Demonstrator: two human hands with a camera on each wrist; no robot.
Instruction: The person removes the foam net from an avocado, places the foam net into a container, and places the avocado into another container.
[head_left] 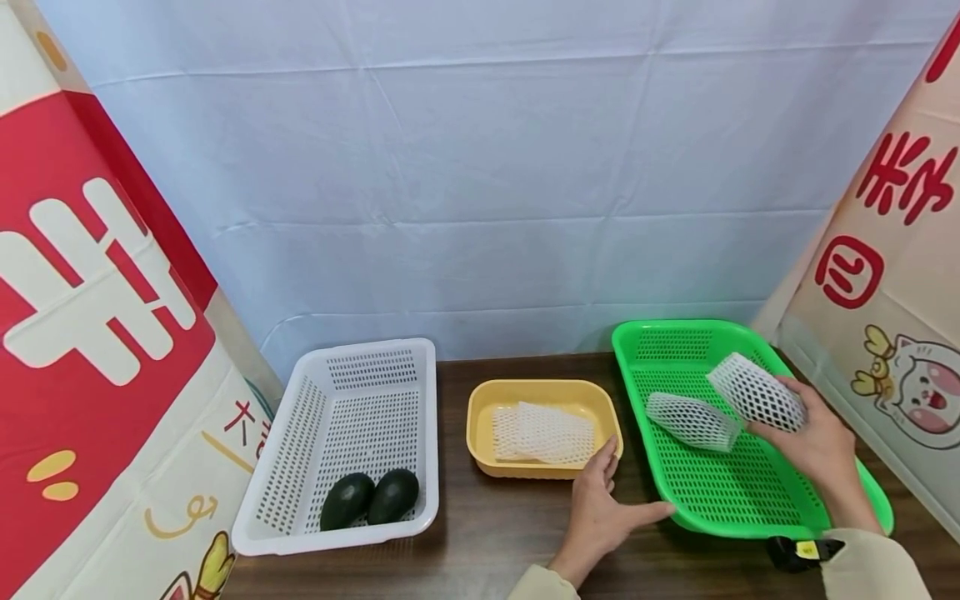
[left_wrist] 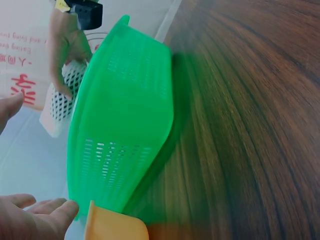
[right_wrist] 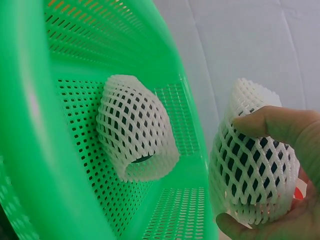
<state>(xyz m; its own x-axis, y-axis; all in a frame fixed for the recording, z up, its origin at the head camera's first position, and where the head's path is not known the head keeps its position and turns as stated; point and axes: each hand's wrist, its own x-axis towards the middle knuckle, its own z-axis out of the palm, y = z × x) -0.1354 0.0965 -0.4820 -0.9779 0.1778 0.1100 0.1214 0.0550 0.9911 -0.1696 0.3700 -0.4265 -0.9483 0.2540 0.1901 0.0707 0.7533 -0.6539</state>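
My right hand point(head_left: 825, 442) grips a dark avocado in a white foam net sleeve point(right_wrist: 252, 165), raised over the green basket point(head_left: 720, 508). A second netted avocado point(right_wrist: 135, 125) lies in that basket, its dark end partly visible through the sleeve's opening. Between the yellow tray and the green basket, my left hand point(head_left: 600, 512) has its fingers and thumb spread, with nothing held. Its fingertips are at the tray's right rim, and its thumb points to the basket's near edge. Flat foam net sleeves point(head_left: 555, 433) overlap in the yellow tray point(head_left: 487, 467).
On the left stands a white basket point(head_left: 300, 546) with two bare dark green avocados point(head_left: 393, 496) near its front. All three containers sit on a dark wooden table point(head_left: 480, 550). A pale cloth point(head_left: 480, 183) hangs behind, and printed panels point(head_left: 915, 333) flank both sides.
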